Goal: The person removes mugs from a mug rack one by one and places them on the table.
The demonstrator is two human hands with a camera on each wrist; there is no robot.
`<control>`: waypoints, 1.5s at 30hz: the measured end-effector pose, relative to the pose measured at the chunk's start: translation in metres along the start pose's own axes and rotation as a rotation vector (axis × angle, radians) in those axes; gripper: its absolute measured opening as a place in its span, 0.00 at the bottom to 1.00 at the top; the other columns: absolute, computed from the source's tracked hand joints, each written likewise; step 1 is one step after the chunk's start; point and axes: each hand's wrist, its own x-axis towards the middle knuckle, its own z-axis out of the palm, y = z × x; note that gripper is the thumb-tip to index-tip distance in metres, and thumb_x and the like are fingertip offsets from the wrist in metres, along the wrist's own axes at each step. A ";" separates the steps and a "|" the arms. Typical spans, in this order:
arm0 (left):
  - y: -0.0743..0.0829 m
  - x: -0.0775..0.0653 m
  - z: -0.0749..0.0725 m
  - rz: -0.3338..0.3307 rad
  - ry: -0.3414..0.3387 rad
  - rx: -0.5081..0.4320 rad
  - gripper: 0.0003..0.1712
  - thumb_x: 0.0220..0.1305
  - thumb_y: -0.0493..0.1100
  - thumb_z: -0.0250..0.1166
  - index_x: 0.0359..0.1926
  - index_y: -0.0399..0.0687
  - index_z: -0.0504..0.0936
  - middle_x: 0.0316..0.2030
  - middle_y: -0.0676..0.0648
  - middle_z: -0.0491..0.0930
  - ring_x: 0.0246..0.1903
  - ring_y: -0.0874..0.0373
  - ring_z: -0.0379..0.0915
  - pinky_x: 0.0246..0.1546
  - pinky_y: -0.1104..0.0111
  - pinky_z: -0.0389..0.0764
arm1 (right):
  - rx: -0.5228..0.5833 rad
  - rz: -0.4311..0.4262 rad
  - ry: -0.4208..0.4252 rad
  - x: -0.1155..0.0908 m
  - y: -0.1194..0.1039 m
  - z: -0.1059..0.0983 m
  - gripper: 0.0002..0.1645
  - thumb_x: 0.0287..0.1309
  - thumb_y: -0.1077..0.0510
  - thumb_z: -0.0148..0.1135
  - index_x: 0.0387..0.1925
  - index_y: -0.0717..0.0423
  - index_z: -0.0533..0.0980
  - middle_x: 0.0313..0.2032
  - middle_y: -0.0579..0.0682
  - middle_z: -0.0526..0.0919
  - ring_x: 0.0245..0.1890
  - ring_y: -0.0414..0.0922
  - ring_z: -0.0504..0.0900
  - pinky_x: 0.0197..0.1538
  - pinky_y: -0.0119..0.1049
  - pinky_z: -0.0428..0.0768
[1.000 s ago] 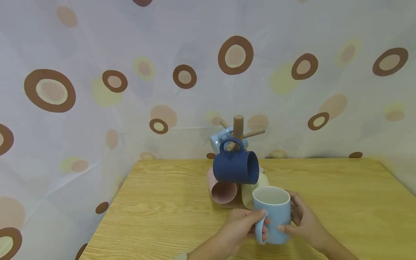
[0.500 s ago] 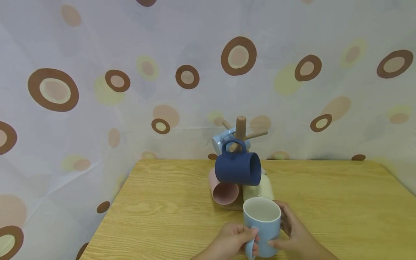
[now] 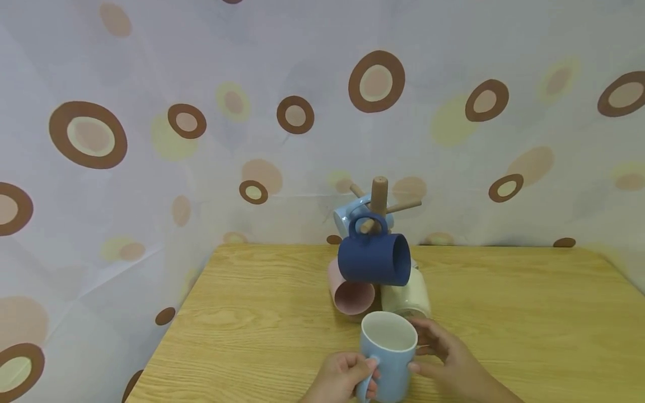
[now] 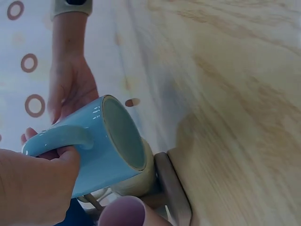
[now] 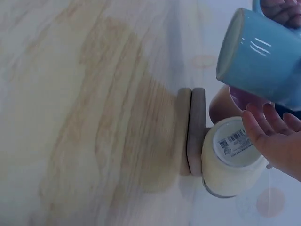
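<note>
My left hand (image 3: 335, 376) grips the handle of a light blue mug (image 3: 392, 366) with a white inside, held upright in front of a wooden mug rack (image 3: 379, 193). In the left wrist view, the thumb of that hand (image 4: 40, 183) lies along the handle. Close by the mug's right side is my right hand (image 3: 456, 364), fingers spread and loosely bent. Its thumb tip is at the mug's wall; whether it touches I cannot tell. In the right wrist view, the fingers (image 5: 256, 129) are below the mug (image 5: 268, 59), near a cream mug's base.
From the rack hang a dark blue mug (image 3: 370, 260), another light blue mug (image 3: 342, 216), a pink mug (image 3: 350, 294) and a cream mug (image 3: 407, 294). The rack stands on a wood-grain table (image 3: 252, 313). Behind is a cloth (image 3: 322, 67) patterned with circles.
The light blue mug has come down and left, toward the person, with the left hand still on its handle. The right hand has loosened, its fingers now apart from the mug's wall.
</note>
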 end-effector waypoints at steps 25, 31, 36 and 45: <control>-0.021 -0.029 -0.055 0.031 -0.138 -0.076 0.18 0.60 0.47 0.58 0.24 0.35 0.73 0.17 0.61 0.74 0.15 0.74 0.66 0.17 0.83 0.66 | -0.515 0.213 0.353 0.075 -0.036 -0.102 0.22 0.62 0.56 0.51 0.56 0.62 0.67 0.47 0.36 0.74 0.40 0.19 0.67 0.38 0.15 0.69; -0.028 -0.035 -0.072 0.045 -0.080 -0.028 0.26 0.59 0.50 0.58 0.26 0.24 0.69 0.16 0.60 0.70 0.14 0.73 0.64 0.16 0.82 0.66 | -0.567 0.164 0.358 0.100 -0.034 -0.097 0.24 0.61 0.55 0.53 0.56 0.63 0.67 0.50 0.60 0.75 0.40 0.19 0.66 0.39 0.14 0.68; -0.031 -0.039 -0.083 0.081 -0.054 0.007 0.33 0.60 0.50 0.56 0.31 0.16 0.62 0.16 0.61 0.69 0.14 0.74 0.63 0.16 0.81 0.65 | -0.570 0.177 0.392 0.115 -0.034 -0.094 0.25 0.61 0.54 0.53 0.56 0.63 0.67 0.51 0.60 0.74 0.42 0.29 0.71 0.43 0.25 0.72; -0.022 -0.046 -0.098 0.098 0.045 0.006 0.11 0.61 0.49 0.55 0.23 0.55 0.77 0.18 0.61 0.75 0.16 0.73 0.66 0.17 0.81 0.66 | -0.871 -0.063 0.393 0.138 -0.036 -0.092 0.25 0.53 0.61 0.60 0.52 0.70 0.68 0.48 0.67 0.72 0.48 0.61 0.71 0.49 0.54 0.70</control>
